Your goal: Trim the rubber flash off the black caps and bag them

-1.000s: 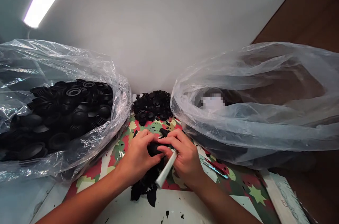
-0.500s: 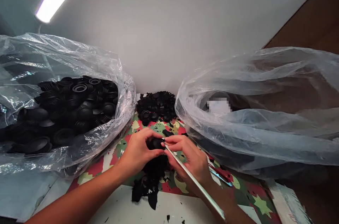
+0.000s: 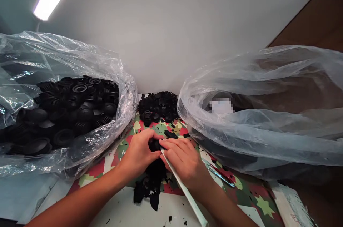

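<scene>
Between thumb and fingers, my left hand [image 3: 139, 148] is closed on a round black rubber part [image 3: 153, 145]. My right hand [image 3: 182, 161] comes against that part from the right, its fingers closed on a long, thin, pale tool [image 3: 184, 189]. The tool slants from the fingertips down toward the lower edge of the view. Its tip is hidden by the fingers, so its kind cannot be made out. Below the hands lies a heap of black scraps [image 3: 147, 191].
A clear plastic bag [image 3: 128, 91] full of black ribbed rubber parts [image 3: 72, 103] stands left. Another clear bag [image 3: 241, 130] lies open on the right. Black trimmings [image 3: 158, 105] are piled at the back. A red-and-blue tool [image 3: 222, 177] rests on the patterned cover [image 3: 265, 207].
My right hand has shifted left and rolled over, its back now facing up more. The tool's lower end has swung left. My left hand stays almost still with the black part.
</scene>
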{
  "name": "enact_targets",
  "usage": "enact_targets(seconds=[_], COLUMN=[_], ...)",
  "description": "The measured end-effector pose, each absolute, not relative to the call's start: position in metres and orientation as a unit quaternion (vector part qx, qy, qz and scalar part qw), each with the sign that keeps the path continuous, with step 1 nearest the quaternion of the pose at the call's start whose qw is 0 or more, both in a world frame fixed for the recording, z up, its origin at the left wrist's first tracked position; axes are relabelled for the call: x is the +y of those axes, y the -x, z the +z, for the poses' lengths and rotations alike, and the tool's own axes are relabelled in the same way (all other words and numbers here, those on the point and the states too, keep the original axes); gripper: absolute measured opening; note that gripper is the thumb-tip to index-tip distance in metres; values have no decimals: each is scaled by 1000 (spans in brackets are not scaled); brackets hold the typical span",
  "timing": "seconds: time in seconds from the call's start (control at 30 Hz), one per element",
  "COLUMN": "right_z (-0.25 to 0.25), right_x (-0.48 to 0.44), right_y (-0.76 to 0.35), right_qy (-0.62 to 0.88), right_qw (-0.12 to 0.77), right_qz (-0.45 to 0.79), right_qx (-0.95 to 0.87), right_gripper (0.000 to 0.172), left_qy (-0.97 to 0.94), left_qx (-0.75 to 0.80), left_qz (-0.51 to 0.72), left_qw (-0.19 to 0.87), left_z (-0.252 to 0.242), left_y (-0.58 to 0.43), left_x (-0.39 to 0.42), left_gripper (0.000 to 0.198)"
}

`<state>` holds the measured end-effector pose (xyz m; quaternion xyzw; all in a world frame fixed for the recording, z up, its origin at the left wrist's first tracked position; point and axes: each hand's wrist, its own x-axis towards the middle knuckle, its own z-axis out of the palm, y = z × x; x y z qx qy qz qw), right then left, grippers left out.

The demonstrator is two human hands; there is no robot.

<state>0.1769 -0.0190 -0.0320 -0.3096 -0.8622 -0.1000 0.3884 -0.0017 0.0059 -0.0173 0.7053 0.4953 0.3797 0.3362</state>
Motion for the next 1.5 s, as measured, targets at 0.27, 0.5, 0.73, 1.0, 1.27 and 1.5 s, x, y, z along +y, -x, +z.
enact_targets(seconds=[0.27,0.5,0.73,1.0,1.27,1.5], right_z=[-40,-49,-34,-27,-27,-37], right_x=[-22,5,-4,-13,-10,-8], right_y=[-172,-200,-197,-186,-183,-183], right_qy=[337,526,455,444,452,432], right_qw=[395,360,507,396,372,391], right_qz=[-101,122,215,136,192,211], right_qx=[-848,-760,-699,-792,-788,-785], right_gripper=[22,20,23,19,11,19], left_qy=[-705,-625,-597,-670,-697,-690], left_qx=[500,500,496,471,459,452], left_qz=[393,408,388,363,370,353], left_qw=[314,438,496,445,408,442], left_z=[-14,-5,-7,-4,-1,-11], left_y=[0,1,3,0,0,1], left_x=[3,5,13,9,8,12], left_gripper=[21,29,37,23,15,26])
